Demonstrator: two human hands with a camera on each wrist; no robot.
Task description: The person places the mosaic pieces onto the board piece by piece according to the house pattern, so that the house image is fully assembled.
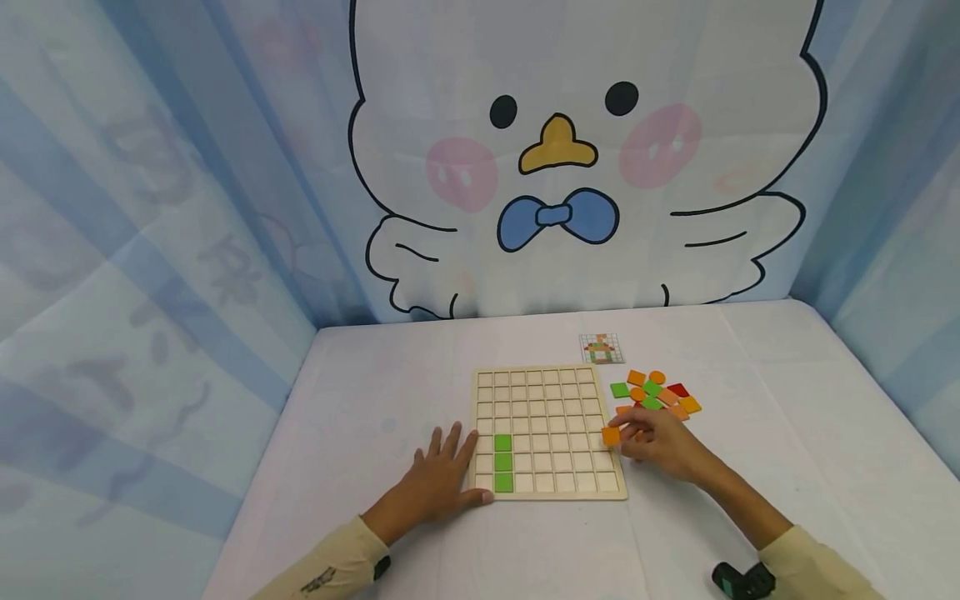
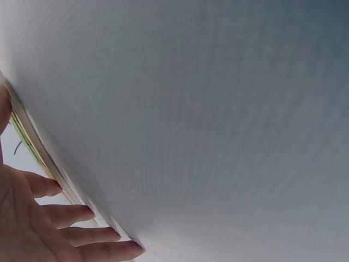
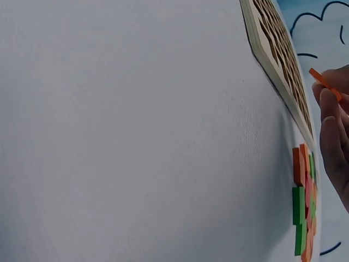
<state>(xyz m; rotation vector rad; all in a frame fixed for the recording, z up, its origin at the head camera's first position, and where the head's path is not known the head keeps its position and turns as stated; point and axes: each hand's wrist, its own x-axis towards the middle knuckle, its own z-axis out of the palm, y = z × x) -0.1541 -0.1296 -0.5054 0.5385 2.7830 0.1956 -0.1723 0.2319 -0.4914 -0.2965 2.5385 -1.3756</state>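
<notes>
A square wooden grid board [image 1: 551, 497] lies on the white table, with several green square tiles [image 1: 503, 460] set in a column near its left side. My left hand [image 1: 438, 482] rests at the board's left edge, fingers spread and straight, the thumb at the near corner. In the left wrist view, the left hand [image 2: 41, 224] lies along the board's edge. My right hand [image 1: 663, 442] pinches an orange square tile [image 1: 611, 437] over the board's right edge. The right wrist view shows this orange tile [image 3: 325, 84] edge-on between the fingertips of the right hand [image 3: 335, 131].
Right of the board lies a loose pile of tiles [image 1: 651, 389] in orange, green, red and yellow, some square and some round. Behind them is a small pattern card [image 1: 602, 348]. A printed cloth [image 1: 555, 275] hangs behind the table, with more cloth at both sides.
</notes>
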